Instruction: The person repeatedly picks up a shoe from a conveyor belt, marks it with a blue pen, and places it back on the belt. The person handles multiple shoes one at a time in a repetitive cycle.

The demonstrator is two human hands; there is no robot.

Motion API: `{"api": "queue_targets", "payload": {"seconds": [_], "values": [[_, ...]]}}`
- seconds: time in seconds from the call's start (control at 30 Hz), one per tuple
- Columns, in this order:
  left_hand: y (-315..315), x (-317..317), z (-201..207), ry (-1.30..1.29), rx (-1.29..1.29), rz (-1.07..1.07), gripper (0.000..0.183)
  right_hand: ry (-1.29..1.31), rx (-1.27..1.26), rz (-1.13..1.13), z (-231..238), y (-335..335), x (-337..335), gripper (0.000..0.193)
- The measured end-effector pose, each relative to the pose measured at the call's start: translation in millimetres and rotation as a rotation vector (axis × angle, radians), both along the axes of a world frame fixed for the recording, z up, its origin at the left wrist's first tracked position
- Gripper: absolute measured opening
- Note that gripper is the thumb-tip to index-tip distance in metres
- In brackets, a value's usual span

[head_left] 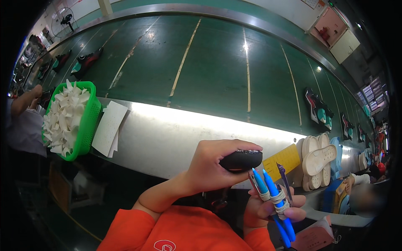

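My left hand (211, 163) is closed round a black rounded object (242, 161) with a speckled upper edge; much of it is hidden in the palm, so its kind is unclear. Just below and to the right, my right hand (268, 207) grips a bundle of blue pens (271, 184), tips up, wrapped together with pale bands. A thin dark purple pen-like tool (282, 173) stands up from the same hand. The pen tips are close to the underside of the black object; whether they touch it I cannot tell.
A green basket (86, 125) of white scraps and white sheets (109, 127) lie left on the metal ledge (155, 138). A yellow card (284, 161) and cream shoe soles (320, 161) lie right. Beyond, shoes (86, 62) rest on the green belt (209, 71). Co-workers' hands (349, 183) show at both sides.
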State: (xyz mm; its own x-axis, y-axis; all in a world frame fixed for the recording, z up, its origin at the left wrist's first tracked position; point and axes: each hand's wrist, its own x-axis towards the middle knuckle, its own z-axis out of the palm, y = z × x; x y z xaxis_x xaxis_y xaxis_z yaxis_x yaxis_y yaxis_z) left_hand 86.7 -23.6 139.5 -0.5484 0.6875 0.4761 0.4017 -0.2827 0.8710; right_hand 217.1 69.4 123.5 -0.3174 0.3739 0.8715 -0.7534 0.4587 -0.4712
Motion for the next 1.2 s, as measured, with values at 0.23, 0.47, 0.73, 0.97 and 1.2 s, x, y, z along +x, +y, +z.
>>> {"api": "queue_targets", "payload": {"seconds": [0.23, 0.47, 0.73, 0.97, 1.2], "values": [[-0.5, 0.1, -0.3, 0.017, 0.011, 0.006, 0.041, 0.046, -0.029, 0.033, 0.1, -0.1, -3.0, 0.051], [0.4, 0.1, -1.2, 0.030, 0.025, 0.005, 0.041, 0.032, -0.030, -0.048, 0.3, -2.2, -0.7, 0.052], [1.1, 1.0, -1.4, 0.023, 0.020, 0.011, 0.039, 0.106, -0.020, -0.075, -1.4, -1.6, -5.5, 0.053], [0.2, 0.0, -1.1, 0.019, 0.029, 0.013, 0.039, 0.078, -0.021, -0.127, -0.3, -4.7, -6.3, 0.052], [0.4, 0.7, -1.5, 0.032, 0.017, 0.012, 0.039, 0.061, -0.003, -0.175, -3.6, -3.8, -5.3, 0.051]]}}
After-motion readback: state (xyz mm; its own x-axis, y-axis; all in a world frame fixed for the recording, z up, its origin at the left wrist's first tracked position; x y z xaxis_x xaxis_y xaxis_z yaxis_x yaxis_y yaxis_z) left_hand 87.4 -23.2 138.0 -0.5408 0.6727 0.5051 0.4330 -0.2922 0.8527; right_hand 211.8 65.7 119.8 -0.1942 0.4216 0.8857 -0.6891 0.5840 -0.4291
